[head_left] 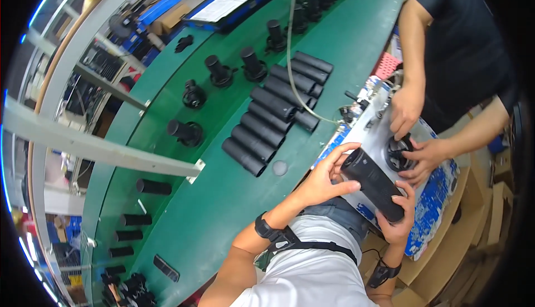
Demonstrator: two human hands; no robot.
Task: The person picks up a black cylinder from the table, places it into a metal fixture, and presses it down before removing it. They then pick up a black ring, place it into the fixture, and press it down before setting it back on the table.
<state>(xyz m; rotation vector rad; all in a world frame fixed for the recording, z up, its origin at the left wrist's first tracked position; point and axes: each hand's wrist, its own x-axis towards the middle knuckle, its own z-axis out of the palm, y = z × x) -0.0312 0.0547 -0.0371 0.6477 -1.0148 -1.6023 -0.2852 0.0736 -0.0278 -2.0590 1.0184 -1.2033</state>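
A thick black cylinder (372, 184) is held at a slant in front of me, between both hands. My left hand (329, 179) grips its upper end, the thumb against the near side and the fingers around the rim. Closed about the lower end is my right hand (402, 218), with fingers along the side. Just beyond the cylinder, a co-worker's two hands handle a round black part (397, 154) on a pale metal plate (368, 134). Closest to my left arm on the green bench (223, 212) lies a row of similar black cylinders (267, 123).
Several upright black parts with round bases (215, 70) stand along the conveyor strip. Short black tubes (153, 186) and a dark phone-like slab (166, 268) lie at the left. A pale hose (291, 56) crosses the bench. Cardboard boxes (473, 212) stand at the right.
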